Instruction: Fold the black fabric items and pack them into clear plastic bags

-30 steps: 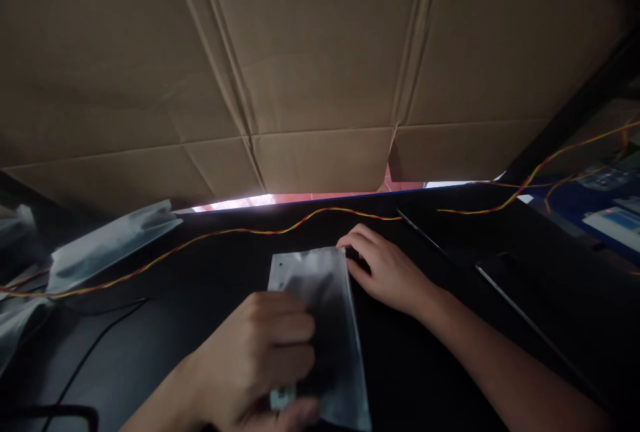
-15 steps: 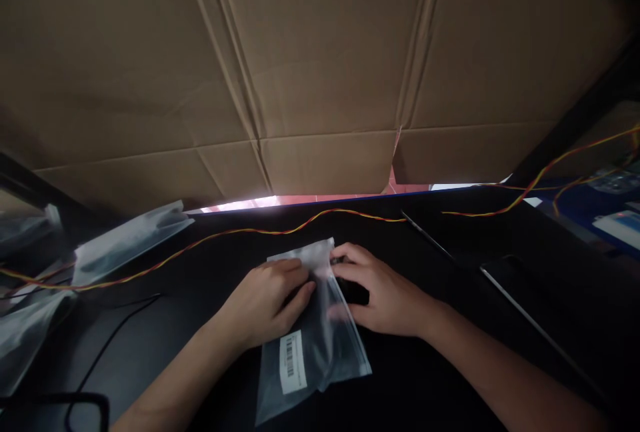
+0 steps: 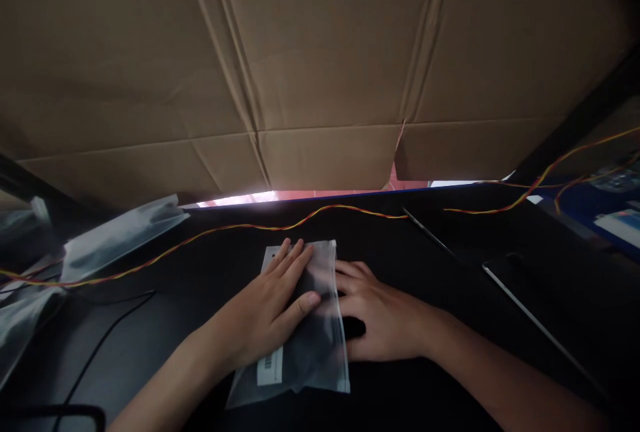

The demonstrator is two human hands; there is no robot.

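A frosted plastic zip bag point(image 3: 320, 345) with a dark item inside and a white barcode label lies flat on the black table point(image 3: 425, 279). My left hand point(image 3: 270, 309) rests flat on top of the bag, fingers stretched out toward its far edge. My right hand point(image 3: 380, 315) lies beside the bag's right edge, fingers extended and touching that edge, over a small dark object that I cannot make out.
A large cardboard box point(image 3: 310, 65) rises right behind the table. A red-and-yellow twisted wire point(image 3: 240, 229) runs across the far side. More frosted bags point(image 3: 120, 235) lie at the left. A flat dark panel point(image 3: 530, 312) sits at the right, a black cable point(image 3: 105, 335) at the lower left.
The bag has settled flat and shifted slightly toward me. My left hand went from gripping the bag to lying spread flat on it; my right hand slid down along the right edge.
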